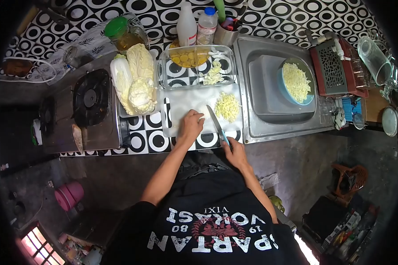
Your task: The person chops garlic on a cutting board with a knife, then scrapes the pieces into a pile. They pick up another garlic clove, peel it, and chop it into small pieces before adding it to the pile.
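On the pale cutting board (181,102), my left hand (192,125) rests with bent fingers. A whitish piece seems to lie at its fingertips, too small to make out. My right hand (235,153) grips the light-blue handle of a knife (215,119), its blade angled up and left between the left fingers and a heap of finely chopped pale-yellow vegetable (227,107). Just behind the board, a clear rectangular container (162,73) has larger pale pieces (214,73) on its right side.
Napa cabbages (130,81) sit left of the board, beside a gas stove (53,119). Right of the board, a blue bowl (282,88) of chopped vegetable stands in the metal sink (252,128). Bottles (207,27) and a metal utensil cup (226,35) line the back.
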